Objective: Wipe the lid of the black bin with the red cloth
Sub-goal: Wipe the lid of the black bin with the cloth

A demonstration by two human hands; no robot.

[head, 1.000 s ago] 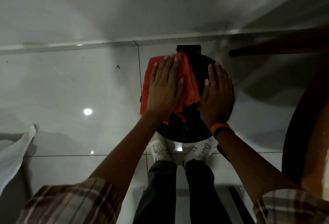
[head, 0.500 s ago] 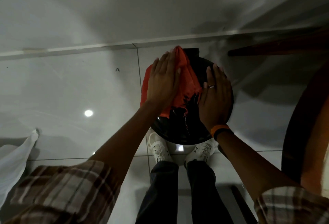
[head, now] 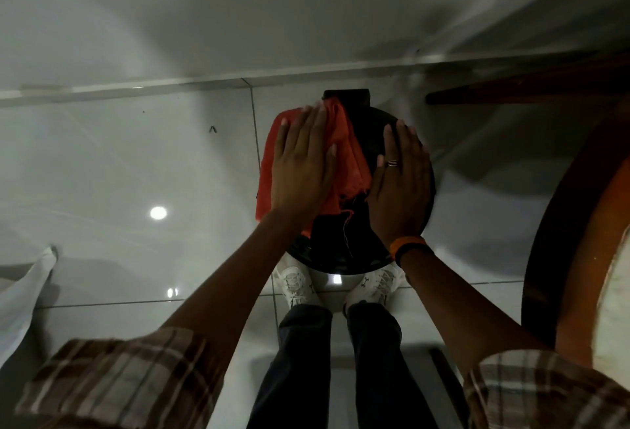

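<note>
Our left hand (head: 301, 169) presses flat on the red cloth (head: 344, 156), which has slid back toward 9 o'clock on the lid (head: 341, 251) of the black bin. Our right hand (head: 400, 183) rests open at 3 o'clock, steadying, so wiping continues.

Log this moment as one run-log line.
left hand flat on cloth | right hand flat on lid | wiping underway

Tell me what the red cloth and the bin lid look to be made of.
Red cloth: thin woven fabric, matte; it bunches into folds and its edge trails loose threads. Bin lid: probably hard plastic, glossy black; its rim catches highlights, though the dim light leaves this uncertain.
</note>
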